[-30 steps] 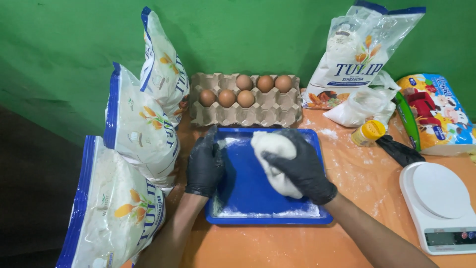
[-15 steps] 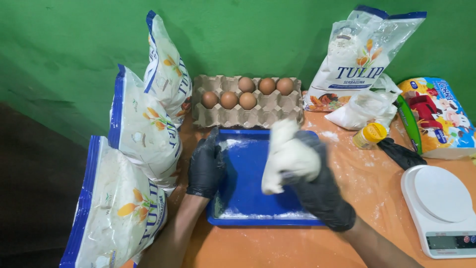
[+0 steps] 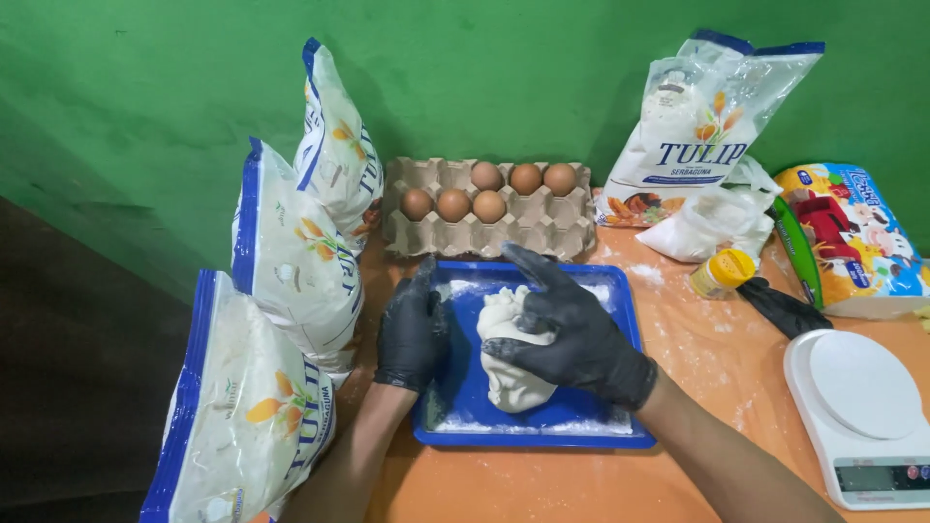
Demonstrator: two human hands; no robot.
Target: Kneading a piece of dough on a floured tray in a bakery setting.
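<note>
A lump of white dough lies in the middle of a blue tray, on a thin layer of flour. The right hand, in a black glove, is pressed on the dough from above and from the right; the fingers are spread wide and partly curl over the top of the lump, so the hand grasps it loosely and is not clenched. The left hand, also in a black glove, rests on the left rim of the tray with the fingers bent around the edge, and it does not touch the dough. The tray sits on an orange table dusted with flour, close to the front edge. Just behind the tray stands a cardboard egg carton with six brown eggs in it. Along the left edge of the table three full flour bags lean one behind the other. At the back right corner there is an opened flour bag, a small clear bag of white powder, a little jar with a yellow lid and a colourful package. A white kitchen scale stands at the right edge, well apart from the tray.
</note>
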